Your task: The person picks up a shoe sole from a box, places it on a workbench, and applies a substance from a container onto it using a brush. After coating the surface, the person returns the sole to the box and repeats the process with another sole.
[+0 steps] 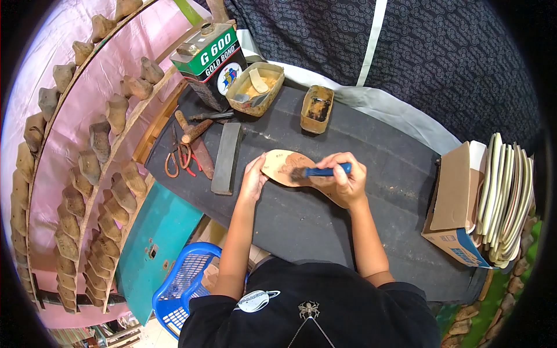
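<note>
A pale shoe sole (278, 159) lies across the middle of the dark work surface, its right part tan-brown. My left hand (253, 177) grips the sole's left end at the edge. In my right hand (348, 178) is a blue-handled brush (328, 171), its dark bristles touching the sole's face near the middle. A wet-looking brown patch spreads around the bristles. The right hand covers part of the sole's right end. Beyond the sole stands a small crusted tub (317, 110) with dark residue inside.
At the back left are a G 600 can (209, 64) and a tub of yellowish paste (255, 90). Scissors (177, 153), a hammer (196, 132) and a grey sharpening block (226, 159) lie left. A box of soles (458, 197) stands right, a blue basket (188, 284) below left, shoe lasts (100, 139) on racks.
</note>
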`<action>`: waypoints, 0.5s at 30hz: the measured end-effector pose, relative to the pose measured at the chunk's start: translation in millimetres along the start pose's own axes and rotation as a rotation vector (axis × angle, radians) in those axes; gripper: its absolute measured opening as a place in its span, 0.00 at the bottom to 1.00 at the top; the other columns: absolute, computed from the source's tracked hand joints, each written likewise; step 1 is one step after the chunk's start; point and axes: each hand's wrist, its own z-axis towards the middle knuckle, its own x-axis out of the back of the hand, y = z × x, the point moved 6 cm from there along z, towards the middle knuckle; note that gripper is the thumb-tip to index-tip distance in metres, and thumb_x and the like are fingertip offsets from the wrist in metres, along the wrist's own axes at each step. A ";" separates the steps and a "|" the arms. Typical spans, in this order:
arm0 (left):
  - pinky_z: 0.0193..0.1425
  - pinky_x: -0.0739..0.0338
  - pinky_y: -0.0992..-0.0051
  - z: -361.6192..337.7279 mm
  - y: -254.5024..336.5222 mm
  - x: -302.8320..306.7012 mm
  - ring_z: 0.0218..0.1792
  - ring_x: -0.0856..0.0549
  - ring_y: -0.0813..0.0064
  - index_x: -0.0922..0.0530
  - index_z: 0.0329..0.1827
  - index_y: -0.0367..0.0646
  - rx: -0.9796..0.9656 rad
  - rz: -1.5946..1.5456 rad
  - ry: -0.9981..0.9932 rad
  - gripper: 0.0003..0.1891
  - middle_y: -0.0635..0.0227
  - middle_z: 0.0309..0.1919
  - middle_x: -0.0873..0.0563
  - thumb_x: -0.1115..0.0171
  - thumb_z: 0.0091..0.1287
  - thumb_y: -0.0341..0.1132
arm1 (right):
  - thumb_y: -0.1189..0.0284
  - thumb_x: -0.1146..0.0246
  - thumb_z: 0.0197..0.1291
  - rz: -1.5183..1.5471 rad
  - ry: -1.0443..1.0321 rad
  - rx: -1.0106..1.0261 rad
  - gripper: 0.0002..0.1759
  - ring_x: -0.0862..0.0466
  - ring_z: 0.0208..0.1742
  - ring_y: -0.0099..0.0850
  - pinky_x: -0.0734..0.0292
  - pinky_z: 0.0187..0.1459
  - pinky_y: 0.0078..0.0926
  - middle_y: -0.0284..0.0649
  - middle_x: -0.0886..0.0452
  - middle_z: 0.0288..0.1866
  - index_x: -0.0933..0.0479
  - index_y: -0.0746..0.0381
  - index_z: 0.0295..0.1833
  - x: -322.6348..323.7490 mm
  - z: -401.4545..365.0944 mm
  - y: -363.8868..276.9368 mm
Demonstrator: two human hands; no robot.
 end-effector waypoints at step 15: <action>0.50 0.28 0.76 1.5 -2.1 1.9 0.46 0.21 0.73 0.29 0.51 0.32 0.016 0.018 -0.001 0.17 0.61 0.45 0.21 0.57 0.68 0.37 | 0.69 0.49 0.57 -0.087 -0.011 -0.031 0.11 0.23 0.24 0.27 0.29 0.29 0.21 0.39 0.23 0.24 0.30 0.65 0.27 7.4 0.6 8.5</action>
